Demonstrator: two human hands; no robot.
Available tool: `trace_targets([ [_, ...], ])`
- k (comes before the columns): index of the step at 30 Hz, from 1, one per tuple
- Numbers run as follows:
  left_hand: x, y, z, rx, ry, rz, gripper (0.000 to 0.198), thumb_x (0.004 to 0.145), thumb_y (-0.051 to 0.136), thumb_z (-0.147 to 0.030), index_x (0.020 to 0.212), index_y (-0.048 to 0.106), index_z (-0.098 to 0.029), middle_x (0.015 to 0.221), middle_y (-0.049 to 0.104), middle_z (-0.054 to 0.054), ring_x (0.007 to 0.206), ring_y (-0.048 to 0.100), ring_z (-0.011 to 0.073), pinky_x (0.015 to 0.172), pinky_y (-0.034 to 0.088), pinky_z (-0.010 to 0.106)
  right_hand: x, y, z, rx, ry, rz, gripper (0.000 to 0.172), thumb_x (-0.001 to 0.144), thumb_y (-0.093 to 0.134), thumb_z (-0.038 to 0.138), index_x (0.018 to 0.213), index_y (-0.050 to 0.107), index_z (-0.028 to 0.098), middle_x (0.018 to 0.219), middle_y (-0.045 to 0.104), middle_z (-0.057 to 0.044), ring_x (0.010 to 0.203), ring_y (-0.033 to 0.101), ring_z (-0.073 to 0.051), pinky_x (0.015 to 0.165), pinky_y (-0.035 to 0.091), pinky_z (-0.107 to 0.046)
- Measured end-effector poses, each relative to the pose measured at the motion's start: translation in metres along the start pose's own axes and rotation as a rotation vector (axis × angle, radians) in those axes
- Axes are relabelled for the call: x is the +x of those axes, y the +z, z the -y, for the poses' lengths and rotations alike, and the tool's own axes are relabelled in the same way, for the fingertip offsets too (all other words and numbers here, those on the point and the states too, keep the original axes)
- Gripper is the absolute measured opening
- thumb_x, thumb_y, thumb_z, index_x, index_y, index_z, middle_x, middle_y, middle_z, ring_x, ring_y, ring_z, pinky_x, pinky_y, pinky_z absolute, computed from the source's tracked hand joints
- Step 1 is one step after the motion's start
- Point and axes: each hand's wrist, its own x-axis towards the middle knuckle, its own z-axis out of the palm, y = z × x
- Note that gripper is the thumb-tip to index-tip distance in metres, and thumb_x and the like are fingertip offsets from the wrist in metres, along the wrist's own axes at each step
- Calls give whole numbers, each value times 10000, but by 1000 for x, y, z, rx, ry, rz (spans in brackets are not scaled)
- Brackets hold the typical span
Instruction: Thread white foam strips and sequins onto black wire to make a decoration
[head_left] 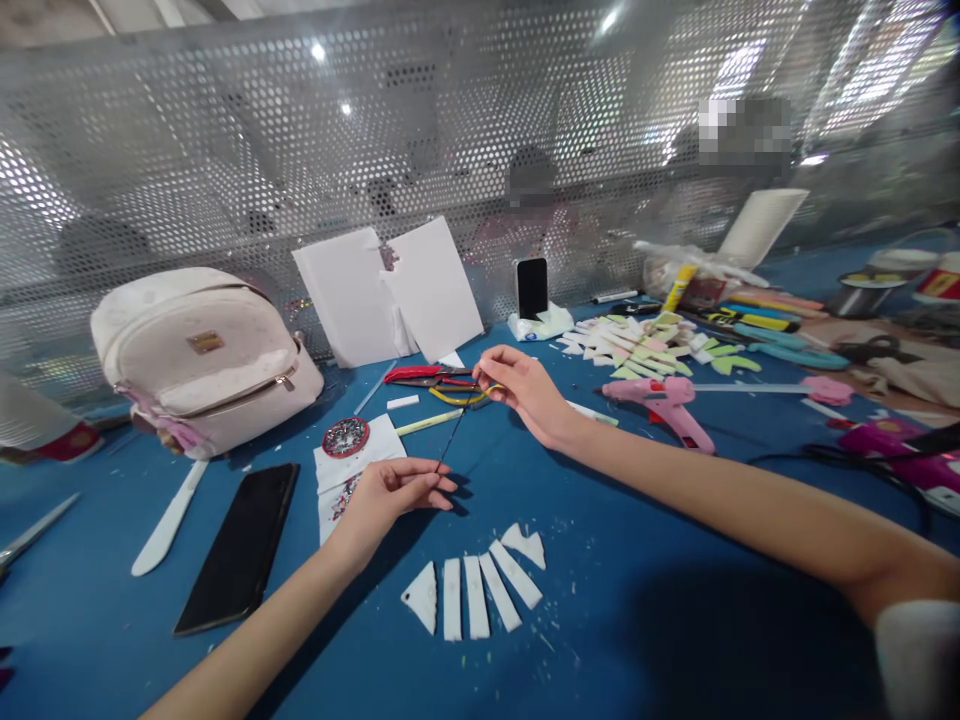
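My left hand [394, 495] pinches the near end of a thin dark wire [454, 432] above the blue table [637, 600]. At the wire's far end my right hand [525, 385] pinches it, stretched forward near the red-handled pliers [424, 374] and a yellow-handled tool [457, 398]. The wire runs taut between both hands. Just in front of my left hand lie several white foam strips and triangles [480, 588] in a row.
A black phone [241, 545] and a white knife-like blade [169, 520] lie at the left, beside a cream backpack [199, 355]. White foam sheets [390, 290] lean on the mesh wall. A pink glue gun [664, 400], cut foam pieces [645, 345] and a standing phone [532, 288] are at the right.
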Motion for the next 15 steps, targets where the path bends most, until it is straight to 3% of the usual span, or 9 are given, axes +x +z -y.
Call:
trace_targets([
  [3, 0, -2, 2, 24, 3, 8, 351, 776, 775, -341, 1009, 706, -87, 907, 788, 129, 679, 744, 162, 774, 594, 314, 2, 0, 1, 7, -2, -8, 253, 783, 750, 372, 807, 602, 169, 815, 631, -1, 679, 520, -83, 529, 339, -195],
  [6, 1, -5, 5, 87, 45, -25, 309, 810, 734, -341, 1014, 658, -122, 881, 791, 107, 617, 735, 160, 673, 576, 288, 4, 0, 1, 5, 6, -17, 246, 793, 739, 376, 797, 604, 172, 814, 616, 2, 672, 513, -84, 529, 344, -203],
  [11, -1, -7, 7, 167, 170, -154, 237, 851, 690, -364, 822, 583, -155, 761, 773, 55, 491, 681, 131, 522, 504, 225, 7, -2, 1, 29, 36, -28, 244, 800, 731, 374, 787, 584, 179, 815, 605, 9, 663, 512, -82, 547, 373, -202],
  [15, -4, -4, 9, 209, 193, -177, 244, 863, 670, -384, 807, 622, -151, 715, 755, 41, 454, 650, 126, 487, 482, 226, 1, 2, 2, -30, -6, 49, 230, 862, 666, 388, 820, 550, 194, 835, 634, 0, 647, 519, -93, 552, 389, -218],
])
